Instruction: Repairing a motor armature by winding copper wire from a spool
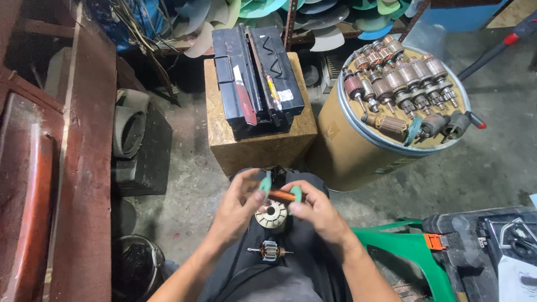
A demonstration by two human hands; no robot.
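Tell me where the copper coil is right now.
In the head view, the copper coil sits low and central, pinched between the left hand and right hand, just above a cream spool.

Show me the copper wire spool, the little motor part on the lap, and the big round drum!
copper wire spool [281, 196], head view, on its orange winding.
motor part [270, 251], head view, on its ribbed core.
drum [347, 156], head view, on its tan side wall.

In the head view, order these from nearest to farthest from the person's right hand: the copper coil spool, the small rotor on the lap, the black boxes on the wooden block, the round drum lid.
1. Copper coil spool: held at the right hand fingers.
2. Small rotor: below, on the lap.
3. Black boxes and round drum lid: both beyond the hands; too close to call.
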